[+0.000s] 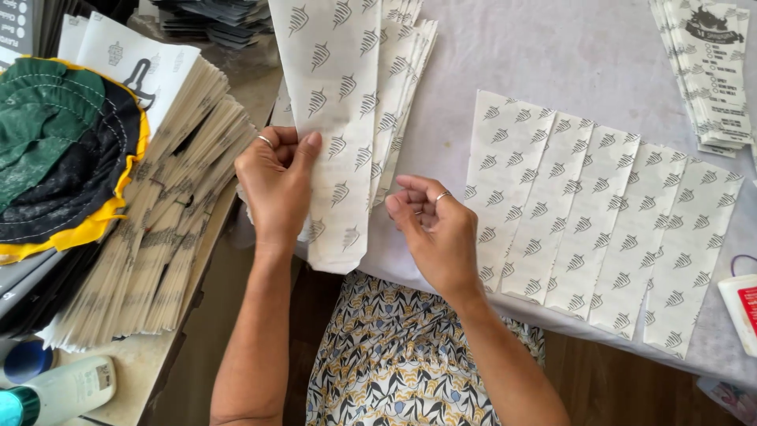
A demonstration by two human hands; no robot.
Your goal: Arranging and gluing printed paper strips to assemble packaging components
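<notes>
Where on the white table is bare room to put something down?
Bare cloth lies between the stack of patterned paper bags and the printed stack, above the fanned row of bags. The left bench is crowded.

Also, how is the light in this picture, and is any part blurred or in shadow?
Head view: soft, even daylight; the white table cover looks bright but not glaring. Both hands, left and right, and the patterned paper bag are sharp. Deeper shade lies under the table edge, near the floor.

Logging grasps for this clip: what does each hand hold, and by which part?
The left hand pinches the long patterned paper bag by its left edge, near the lower end. The right hand holds nothing.
</notes>
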